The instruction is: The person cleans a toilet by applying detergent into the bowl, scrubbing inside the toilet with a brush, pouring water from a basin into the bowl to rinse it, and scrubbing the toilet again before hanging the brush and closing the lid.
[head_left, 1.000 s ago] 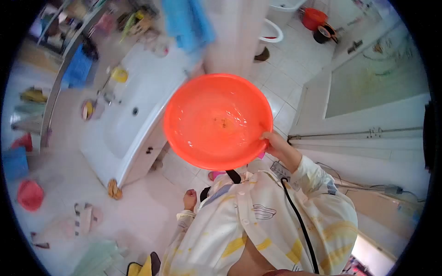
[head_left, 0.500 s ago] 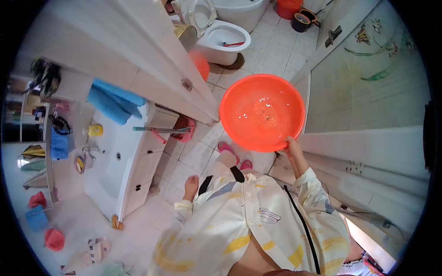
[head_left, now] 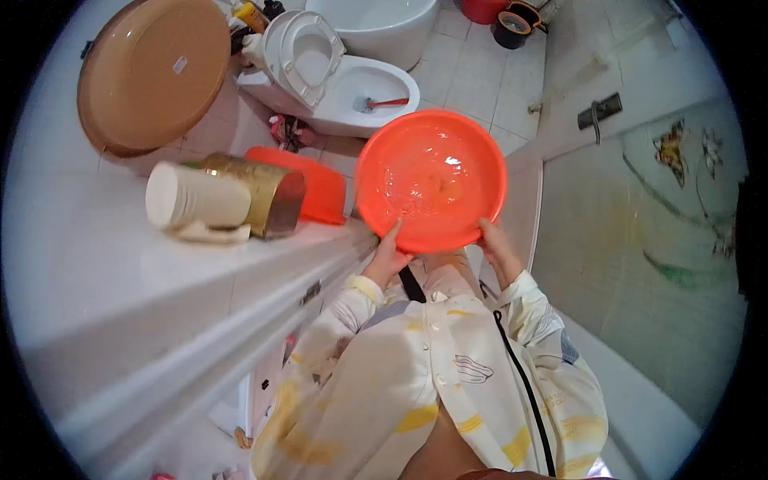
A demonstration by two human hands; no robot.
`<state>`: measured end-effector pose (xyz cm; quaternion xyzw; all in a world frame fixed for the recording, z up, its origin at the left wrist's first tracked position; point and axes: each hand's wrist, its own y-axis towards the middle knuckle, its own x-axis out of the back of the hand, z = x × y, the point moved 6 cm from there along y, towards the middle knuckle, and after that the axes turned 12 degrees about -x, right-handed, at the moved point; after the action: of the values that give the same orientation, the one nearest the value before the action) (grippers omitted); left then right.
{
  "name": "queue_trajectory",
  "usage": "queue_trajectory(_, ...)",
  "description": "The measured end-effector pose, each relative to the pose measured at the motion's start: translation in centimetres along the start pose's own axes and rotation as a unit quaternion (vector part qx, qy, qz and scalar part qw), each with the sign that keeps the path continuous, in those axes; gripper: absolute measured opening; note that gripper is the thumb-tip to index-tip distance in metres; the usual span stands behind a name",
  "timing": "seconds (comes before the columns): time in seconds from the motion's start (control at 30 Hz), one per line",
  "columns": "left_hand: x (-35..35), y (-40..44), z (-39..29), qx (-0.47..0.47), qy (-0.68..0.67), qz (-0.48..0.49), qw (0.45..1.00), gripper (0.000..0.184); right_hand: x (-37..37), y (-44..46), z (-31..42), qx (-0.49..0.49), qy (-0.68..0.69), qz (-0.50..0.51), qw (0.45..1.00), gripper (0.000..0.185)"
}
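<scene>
At the near edge of the basin [head_left: 441, 242], both hands are set. Rim pinched by the left hand [head_left: 388, 256] at the near left, thumb laid over the edge; rim pinched likewise by the right hand [head_left: 498, 245] at the near right. Fingers beneath are mostly hidden; firmness of hold cannot be told. The basin is held out in front of the waist, its far side unsupported by either hand.

Main risk, as judged: a slop of water [head_left: 416, 180] over the rim, should one hand be dipped lower than the other or a sudden turn be made. A slip at the thumbs is also possible if the plastic is wet. Just left of the left hand stands the jamb [head_left: 336, 260]; a knock could be caused by a drift that way. To the right of the right hand, the same could be met at the door [head_left: 624, 256].

Basin: round, orange-red, glossy, wide-mouthed. Bright glints and ripples noted on the clear water; a small darker patch near the middle, too blurred to be named. Depth not readable.

Beyond the grip, slightly left: toilet [head_left: 332, 120], lid raised, red-handled brush [head_left: 390, 103] resting in it. Farther off, a white tub [head_left: 380, 36].
</scene>
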<state>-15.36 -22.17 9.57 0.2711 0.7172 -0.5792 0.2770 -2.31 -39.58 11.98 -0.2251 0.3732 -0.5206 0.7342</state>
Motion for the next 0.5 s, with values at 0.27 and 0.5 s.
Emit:
queue_trajectory(0.27, -2.0, 6.6, -7.1, -0.235, 0.173, -0.058, 0.955, 0.049, -8.3, 16.2, 7.4, -0.154, -0.148, 0.162, 0.963, 0.043)
queue_trajectory(0.5, 0.8, 14.5, -8.7, -0.281, -0.066, -0.272, 0.918, 0.058, -14.3, 42.1, 14.8, 0.16, -0.709, 0.082, 0.682, 0.032)
